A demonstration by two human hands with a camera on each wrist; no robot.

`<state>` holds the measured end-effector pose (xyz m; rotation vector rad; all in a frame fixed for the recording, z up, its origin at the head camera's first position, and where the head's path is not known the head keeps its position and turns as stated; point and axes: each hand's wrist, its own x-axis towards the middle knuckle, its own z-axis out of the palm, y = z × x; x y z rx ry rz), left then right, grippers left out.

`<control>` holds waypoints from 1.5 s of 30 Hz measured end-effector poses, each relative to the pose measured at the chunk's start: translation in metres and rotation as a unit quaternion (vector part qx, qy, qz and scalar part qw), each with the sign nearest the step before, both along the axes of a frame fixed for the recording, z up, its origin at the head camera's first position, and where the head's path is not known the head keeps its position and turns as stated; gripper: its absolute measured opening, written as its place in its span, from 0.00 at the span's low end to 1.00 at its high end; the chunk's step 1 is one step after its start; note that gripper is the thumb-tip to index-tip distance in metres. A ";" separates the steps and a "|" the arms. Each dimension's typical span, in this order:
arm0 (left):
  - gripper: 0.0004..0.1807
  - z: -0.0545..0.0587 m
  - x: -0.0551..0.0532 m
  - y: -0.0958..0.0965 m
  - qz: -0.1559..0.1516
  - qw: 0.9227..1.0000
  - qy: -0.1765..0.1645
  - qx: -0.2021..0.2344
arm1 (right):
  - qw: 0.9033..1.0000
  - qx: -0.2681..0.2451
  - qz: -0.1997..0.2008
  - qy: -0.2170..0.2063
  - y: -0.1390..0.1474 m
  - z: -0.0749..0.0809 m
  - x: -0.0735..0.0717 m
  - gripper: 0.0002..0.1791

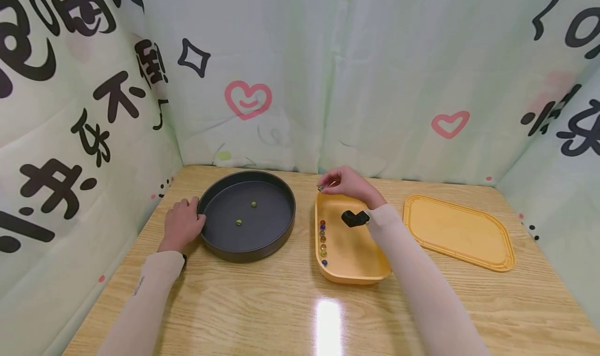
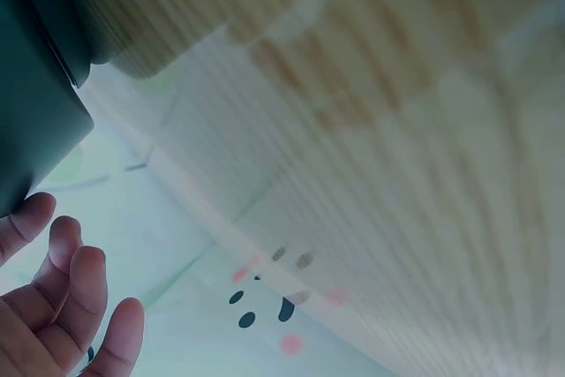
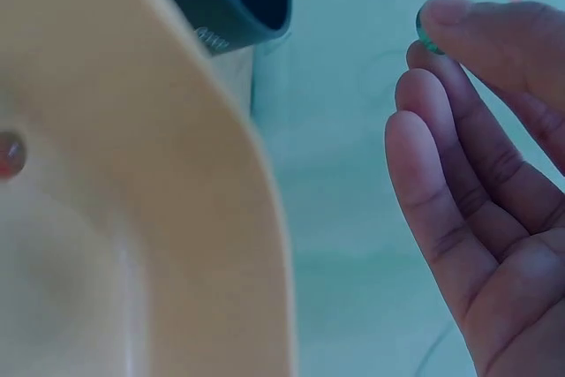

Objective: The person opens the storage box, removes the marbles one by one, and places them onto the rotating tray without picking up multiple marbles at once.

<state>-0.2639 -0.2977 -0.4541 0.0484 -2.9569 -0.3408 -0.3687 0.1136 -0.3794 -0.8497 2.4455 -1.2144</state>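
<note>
Pinching a Small Translucent Green Glass Marble (image 1: 320, 188)

Head view: the right hand (image 1: 349, 183) holds it, mostly hidden, near the far-left corner of a yellow-orange plastic tray (image 1: 356, 252); the left hand (image 1: 183, 223), fingers relaxed, touches a round black pan (image 1: 253, 255). Left wrist: the pan is cut off. Right wrist: the marble gleams, partly covered.

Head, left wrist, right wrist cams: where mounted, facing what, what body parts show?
Head: worn on head, looks forward-down at dark pan, yellow tray; sleeves, left hand, right hand.
Left wrist: worn there, looks past the pan's outer wall to tabletop and printed cloth; left fingers.
Right wrist: worn there, looks over the tray's rim toward the pan; right hand pinching a green marble.
Shared: head and right wrist both show that marble.
</note>
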 end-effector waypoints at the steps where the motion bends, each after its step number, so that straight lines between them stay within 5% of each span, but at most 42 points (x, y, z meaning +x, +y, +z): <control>1: 0.22 0.000 0.000 0.000 0.000 1.000 -0.002 0.000 | 1.000 -0.001 -0.001 -0.001 -0.002 0.002 0.000 0.10; 23: 0.22 -0.001 0.000 -0.004 0.001 1.000 0.002 -0.001 | 0.998 -0.035 0.051 0.009 -0.092 0.017 -0.016 0.11; 45: 0.21 -0.005 -0.004 -0.002 0.001 1.000 0.013 -0.008 | 0.997 -0.005 0.083 -0.005 -0.156 -0.028 -0.024 0.10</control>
